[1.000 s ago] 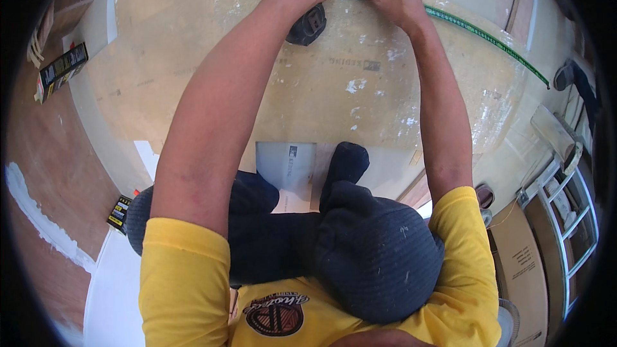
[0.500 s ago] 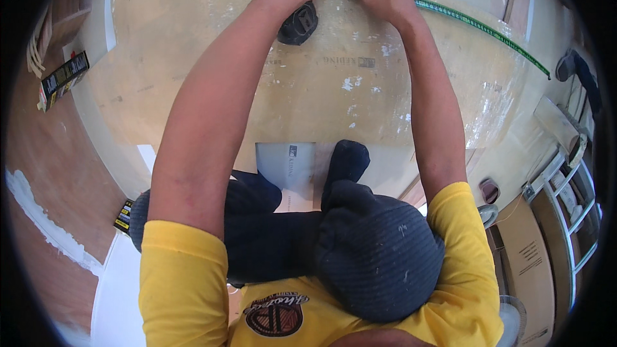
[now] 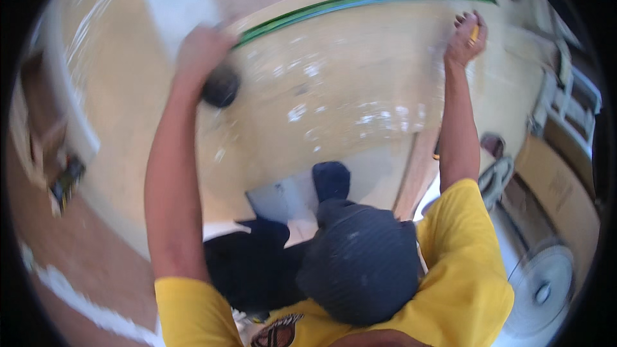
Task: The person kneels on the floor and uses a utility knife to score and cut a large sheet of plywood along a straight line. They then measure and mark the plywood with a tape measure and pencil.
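Note:
My left hand (image 3: 204, 51), blurred by motion, is closed on a tape measure by the near end of its green blade (image 3: 360, 0). The dark rounded case (image 3: 222, 87) sits just below that hand. The blade runs out in a shallow curve to the far right, over a large tan board (image 3: 347, 83) marked with white smears. To the right, my right hand (image 3: 468, 37) is raised below the blade's far end and apart from it. A yellow pencil (image 3: 474, 34) is held in its fingers. How the left fingertips meet the blade is smeared.
My bent legs in dark trousers (image 3: 360, 263) are on the board's near side. At right are a fan (image 3: 543, 289), a cardboard box (image 3: 553, 193) and a metal ladder-like frame (image 3: 575, 103). A dark box (image 3: 67, 183) lies at left.
My hands have spread from close together to wide apart, the left with the tape case going left and nearer, the right with the pencil going right. The view has shifted too.

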Motion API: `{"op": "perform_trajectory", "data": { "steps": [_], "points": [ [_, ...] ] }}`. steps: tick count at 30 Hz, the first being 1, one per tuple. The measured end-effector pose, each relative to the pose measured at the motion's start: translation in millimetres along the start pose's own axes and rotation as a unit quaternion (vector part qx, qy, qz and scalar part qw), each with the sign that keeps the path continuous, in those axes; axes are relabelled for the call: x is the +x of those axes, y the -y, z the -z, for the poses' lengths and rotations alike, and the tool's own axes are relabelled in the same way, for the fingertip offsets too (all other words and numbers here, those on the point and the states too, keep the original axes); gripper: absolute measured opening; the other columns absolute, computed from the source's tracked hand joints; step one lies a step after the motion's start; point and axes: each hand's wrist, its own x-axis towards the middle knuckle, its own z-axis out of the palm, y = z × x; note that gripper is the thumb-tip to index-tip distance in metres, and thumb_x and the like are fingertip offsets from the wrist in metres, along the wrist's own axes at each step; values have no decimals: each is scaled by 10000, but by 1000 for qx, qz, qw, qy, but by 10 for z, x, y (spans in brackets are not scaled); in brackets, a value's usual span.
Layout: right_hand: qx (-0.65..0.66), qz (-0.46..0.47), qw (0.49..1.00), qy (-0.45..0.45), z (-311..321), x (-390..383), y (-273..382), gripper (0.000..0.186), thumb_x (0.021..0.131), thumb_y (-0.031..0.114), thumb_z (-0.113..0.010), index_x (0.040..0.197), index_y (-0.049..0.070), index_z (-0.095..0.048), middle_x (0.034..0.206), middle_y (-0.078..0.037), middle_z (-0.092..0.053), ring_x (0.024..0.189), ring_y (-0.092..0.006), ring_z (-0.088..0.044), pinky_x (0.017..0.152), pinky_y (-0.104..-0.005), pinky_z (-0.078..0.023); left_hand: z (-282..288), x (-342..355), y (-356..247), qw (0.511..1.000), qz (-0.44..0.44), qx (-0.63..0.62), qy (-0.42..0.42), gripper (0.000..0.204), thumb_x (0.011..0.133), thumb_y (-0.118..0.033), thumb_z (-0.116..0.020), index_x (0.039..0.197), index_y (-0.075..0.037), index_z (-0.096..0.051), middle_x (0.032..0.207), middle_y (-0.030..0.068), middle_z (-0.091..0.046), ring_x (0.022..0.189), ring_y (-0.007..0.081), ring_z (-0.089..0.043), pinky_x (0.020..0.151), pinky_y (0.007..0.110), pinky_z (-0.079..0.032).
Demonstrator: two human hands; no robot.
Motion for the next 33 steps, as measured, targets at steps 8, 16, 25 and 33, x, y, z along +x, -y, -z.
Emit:
{"op": "perform_trajectory", "data": {
  "steps": [8, 16, 25, 33],
  "points": [
    [-236, -217, 947, 10, 632, 1626, -1346, 351, 934, 339, -557, 1075, 43, -683, 937, -106, -708, 855, -220, -654, 793, -327, -497, 16, -16, -42, 998, 40, -49, 6, 451, 837, -411, -740, 686, 14, -716, 575, 151, -635, 537, 243, -618, 578, 396, -470],
    [-241, -311, 906, 156, 613, 1738, -1470, 407, 919, 399, -555, 1158, 89, -667, 979, -111, -717, 866, -218, -670, 800, -378, -515, 31, 6, -35, 994, 57, -90, 33, 437, 851, -386, -743, 653, 2, -708, 540, 96, -619, 500, 175, -581, 540, 351, -454],
    [-425, -139, 836, 319, 550, 2036, -1987, 498, 935, 456, -535, 1314, 145, -624, 1180, -107, -698, 1094, -265, -638, 947, -380, -478, -8, 25, 44, 997, 15, -80, 13, 466, 812, -404, -740, 712, 51, -704, 611, 188, -643, 563, 281, -621, 611, 422, -480],
    [-568, -170, 746, 304, 675, 2470, -2630, 1069, 796, 830, -499, 1356, -80, -529, 1395, -246, -547, 1309, -341, -517, 1082, -406, -380, -22, -83, 7, 997, 1, -41, -66, 543, 800, -478, -751, 709, 54, -688, 561, 169, -588, 510, 214, -566, 583, 408, -467]
  ]
}}
